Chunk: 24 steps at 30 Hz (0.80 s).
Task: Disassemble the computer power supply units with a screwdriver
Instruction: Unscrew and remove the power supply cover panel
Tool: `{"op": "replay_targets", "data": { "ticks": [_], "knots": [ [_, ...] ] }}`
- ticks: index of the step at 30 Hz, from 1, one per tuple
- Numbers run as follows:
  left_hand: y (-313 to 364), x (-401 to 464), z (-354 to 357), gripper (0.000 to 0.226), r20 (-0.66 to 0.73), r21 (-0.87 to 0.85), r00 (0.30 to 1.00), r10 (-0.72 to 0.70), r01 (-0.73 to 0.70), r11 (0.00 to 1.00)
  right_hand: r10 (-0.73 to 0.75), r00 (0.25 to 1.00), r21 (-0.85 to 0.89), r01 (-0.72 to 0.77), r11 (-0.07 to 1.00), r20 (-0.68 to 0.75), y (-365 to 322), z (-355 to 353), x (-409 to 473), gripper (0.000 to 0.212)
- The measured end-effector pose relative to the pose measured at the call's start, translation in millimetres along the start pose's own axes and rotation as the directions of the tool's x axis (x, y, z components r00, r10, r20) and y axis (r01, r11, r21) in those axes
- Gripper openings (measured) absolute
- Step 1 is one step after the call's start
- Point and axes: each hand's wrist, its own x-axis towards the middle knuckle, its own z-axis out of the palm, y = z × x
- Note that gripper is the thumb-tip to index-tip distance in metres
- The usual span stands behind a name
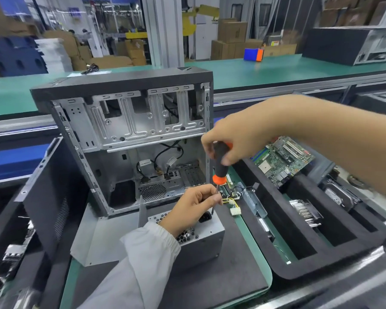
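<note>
While the right hand [230,139] curls its fingers round the black and orange handle of the screwdriver [220,166], the tool stands nearly upright, its tip down on the top face of the PSU [201,233] beside the black power socket. The left hand [194,204] rests on that same face, and its fingers are together, pinching the thin metal shaft just under the orange collar. A pale sleeve [143,259] covers the left forearm; the right forearm is bare.

The PSU (a grey metal box with honeycomb vent holes) sits on a dark mat [187,275] on the green table [254,233], directly in front of the open case [129,139]. A bent grey panel [94,237] lies just beside the PSU on its left. Yellow and black wires ending in a white plug [234,210] trail off just right of the left hand.

The case stands upright with its side off, showing bare drive bays above and loose black cables and a round fan grille below. To the right, a black foam tray [283,264] holds a green motherboard [283,159] in its far compartment, a finned heatsink [305,210] in the next, and a hard drive [339,195] further right. A green conveyor [254,70] runs behind the case.
</note>
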Motion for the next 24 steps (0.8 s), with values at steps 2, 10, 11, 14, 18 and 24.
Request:
{"op": "replay_targets", "data": {
  "ticks": [2,10,11,14,18,24],
  "knots": [
    [1,0,0,0.021,0.001,-0.003,1.0,-0.004,0.004,1.0,-0.088,0.995,0.068,0.085,0.994,0.049,4,-3,-4,0.037],
    [4,-2,-1,0.023,0.002,0.006,1.0,-0.011,0.011,1.0,0.026,0.992,-0.065,-0.034,0.997,-0.123,-1,8,7,0.039],
    [5,-2,-1,0.023,0.002,0.008,1.0,-0.014,0.014,1.0,-0.041,0.996,-0.036,0.038,0.999,-0.085,0,4,3,0.02],
    [6,-2,0,0.022,0.016,0.022,1.0,-0.012,0.012,1.0,-0.132,0.991,0.119,0.128,0.985,0.024,3,-6,-7,0.04],
    [7,-3,1,0.023,0.006,0.001,1.0,-0.022,0.022,1.0,0.109,0.993,0.159,-0.101,0.982,-0.043,-10,1,-2,0.063],
    [3,-2,0,0.026,0.006,0.009,1.0,-0.027,0.027,1.0,-0.009,1.0,0.046,0.01,0.999,-0.028,-2,1,2,0.021]
  ]
}}
